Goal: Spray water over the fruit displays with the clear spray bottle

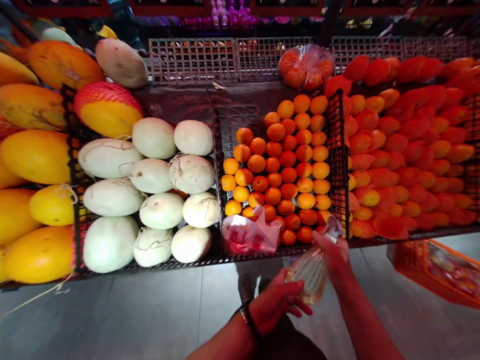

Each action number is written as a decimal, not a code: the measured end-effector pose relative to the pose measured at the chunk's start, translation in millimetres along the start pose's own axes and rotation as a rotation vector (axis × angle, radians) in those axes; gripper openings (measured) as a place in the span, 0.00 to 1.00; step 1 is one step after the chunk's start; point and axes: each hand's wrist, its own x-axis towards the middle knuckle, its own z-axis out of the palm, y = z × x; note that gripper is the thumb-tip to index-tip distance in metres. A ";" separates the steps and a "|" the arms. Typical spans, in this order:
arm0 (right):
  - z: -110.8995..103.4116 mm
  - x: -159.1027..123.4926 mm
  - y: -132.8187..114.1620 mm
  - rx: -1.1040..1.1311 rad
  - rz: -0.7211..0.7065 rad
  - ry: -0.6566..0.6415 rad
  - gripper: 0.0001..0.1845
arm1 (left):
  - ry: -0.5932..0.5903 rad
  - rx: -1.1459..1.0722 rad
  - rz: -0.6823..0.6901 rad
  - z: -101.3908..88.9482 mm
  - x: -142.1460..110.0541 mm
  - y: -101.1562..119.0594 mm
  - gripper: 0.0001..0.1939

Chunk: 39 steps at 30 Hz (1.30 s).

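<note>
A clear plastic bag point(308, 271) hangs in front of the bin of oranges, gathered into folds at its top. My right hand point(334, 254) is closed around that gathered neck, with some loose plastic standing above the fist. Something pale brownish shows in the bag's lower part, too unclear to name. My left hand point(277, 302) is beside the bag's lower left, fingers apart and holding nothing; whether it touches the plastic I cannot tell. Just beyond my hands, rows of oranges point(288, 175) fill much of a black mesh bin.
A pinkish plastic packet point(249, 234) lies at the bin's front left. Pale melons point(161, 209) and yellow melons point(40, 156) are to the left, net-wrapped fruit point(414, 154) to the right. An orange basket point(429, 265) is at lower right. A bag of fruit point(306, 67) sits behind.
</note>
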 end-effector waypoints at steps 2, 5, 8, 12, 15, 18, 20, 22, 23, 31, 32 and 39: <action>14.7 -9.9 -0.6 -0.070 -0.016 -0.059 0.20 | 0.069 -0.014 0.005 -8.3 -7.3 -4.8 0.41; 44.0 -29.2 -7.7 -0.121 -0.097 -0.230 0.17 | 0.178 -0.023 0.024 -22.4 -26.5 -9.0 0.40; 70.4 -48.5 -12.9 -0.117 -0.203 -0.392 0.14 | 0.219 -0.035 0.058 -35.2 -51.4 -13.5 0.37; 85.4 -65.7 -7.4 -0.151 -0.233 -0.508 0.12 | 0.204 -0.056 0.046 -45.5 -73.0 -24.4 0.45; 78.1 -65.2 3.1 -0.155 -0.197 -0.526 0.17 | 0.211 -0.068 0.029 -45.3 -69.6 -33.4 0.45; 56.0 -51.7 13.5 -0.139 -0.137 -0.432 0.14 | 0.201 -0.061 0.005 -36.8 -52.0 -39.3 0.45; 35.0 -38.8 19.2 -0.130 -0.080 -0.352 0.15 | 0.168 -0.050 -0.010 -26.7 -36.6 -41.0 0.47; 11.5 -26.0 24.1 -0.111 -0.017 -0.274 0.18 | 0.121 -0.035 -0.027 -14.2 -21.3 -41.6 0.47; -0.2 -20.3 26.5 -0.102 0.010 -0.237 0.20 | 0.098 -0.029 -0.036 -7.7 -14.3 -41.7 0.46; -40.3 -11.0 44.3 -0.088 -0.001 -0.068 0.33 | 0.078 -0.021 -0.087 15.8 8.0 -51.5 0.41; -37.1 -15.3 45.1 -0.088 -0.003 -0.091 0.34 | 0.083 -0.017 -0.087 13.5 5.5 -53.2 0.40; 8.1 -69.9 34.8 -0.116 -0.116 -0.257 0.23 | 0.104 -0.049 -0.064 -29.1 -37.3 -64.9 0.43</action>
